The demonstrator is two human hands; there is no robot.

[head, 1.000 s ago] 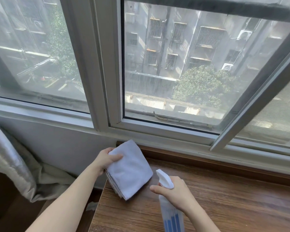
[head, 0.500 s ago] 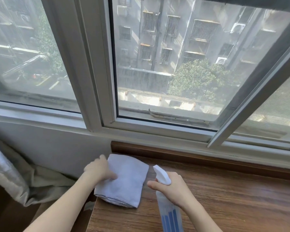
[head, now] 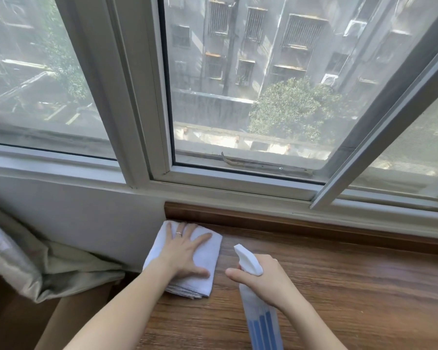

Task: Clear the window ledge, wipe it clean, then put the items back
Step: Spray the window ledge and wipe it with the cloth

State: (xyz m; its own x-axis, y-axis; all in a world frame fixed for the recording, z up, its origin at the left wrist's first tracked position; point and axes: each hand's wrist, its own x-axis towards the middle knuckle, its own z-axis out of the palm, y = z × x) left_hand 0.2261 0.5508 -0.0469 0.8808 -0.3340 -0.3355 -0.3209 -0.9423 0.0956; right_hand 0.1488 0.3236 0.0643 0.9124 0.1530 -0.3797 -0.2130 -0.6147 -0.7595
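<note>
A folded white cloth (head: 208,258) lies flat on the left end of the wooden window ledge (head: 339,279). My left hand (head: 185,251) presses on the cloth with its fingers spread straight. To the right, my right hand (head: 266,279) grips the neck of a spray bottle (head: 261,322) with a white nozzle and blue stripes, its nozzle pointing to the far left over the ledge. The bottle's base is cut off by the bottom edge.
The white window frame (head: 147,122) rises behind the ledge, with an open sash (head: 379,117) slanting at the right. A grey curtain (head: 23,263) bunches on the left below the white wall. The ledge's left edge drops off beside the cloth.
My left hand lowered the cloth from a lifted grip onto the ledge and now lies flat on it, nearer the back corner. The right hand with the bottle stayed in place.
</note>
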